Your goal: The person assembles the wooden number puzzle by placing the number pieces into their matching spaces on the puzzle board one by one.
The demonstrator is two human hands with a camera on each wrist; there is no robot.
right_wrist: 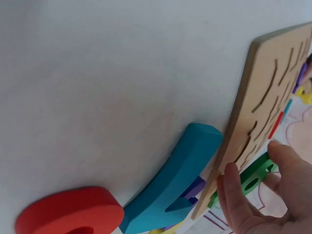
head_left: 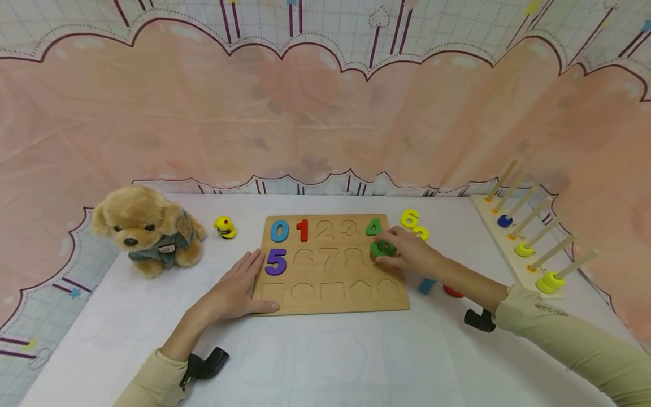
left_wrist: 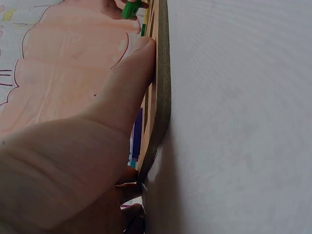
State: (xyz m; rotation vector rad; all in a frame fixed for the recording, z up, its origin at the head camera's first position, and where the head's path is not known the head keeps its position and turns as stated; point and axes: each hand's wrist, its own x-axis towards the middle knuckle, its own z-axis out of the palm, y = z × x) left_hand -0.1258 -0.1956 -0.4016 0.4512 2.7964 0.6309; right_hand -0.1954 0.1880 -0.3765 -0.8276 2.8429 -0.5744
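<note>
A wooden number board (head_left: pixel 315 299) lies on the table, with blue 0 (head_left: pixel 279 231), red 1 (head_left: pixel 302 230), green 4 (head_left: pixel 373 226) and purple 5 (head_left: pixel 276 262) on their outlines. My left hand (head_left: pixel 231 291) rests along the board's left edge, fingers extended and thumb (left_wrist: pixel 134 73) over the front corner. Between thumb and fingers, my right hand (head_left: pixel 409 254) pinches a green piece with two holes (right_wrist: pixel 252 183), which looks like an 8. That piece is over the right end of the board's second row, below the 4. The fingers cover part of it.
Yellow 6 (head_left: pixel 409 219) and another yellow piece (head_left: pixel 421 233) lie behind the right hand. A blue piece (right_wrist: pixel 180 170) and a red one (right_wrist: pixel 73 212) sit right of the board. A peg stand (head_left: pixel 513 243) is far right; a plush dog (head_left: pixel 147 232) and yellow toy (head_left: pixel 224 226) are left.
</note>
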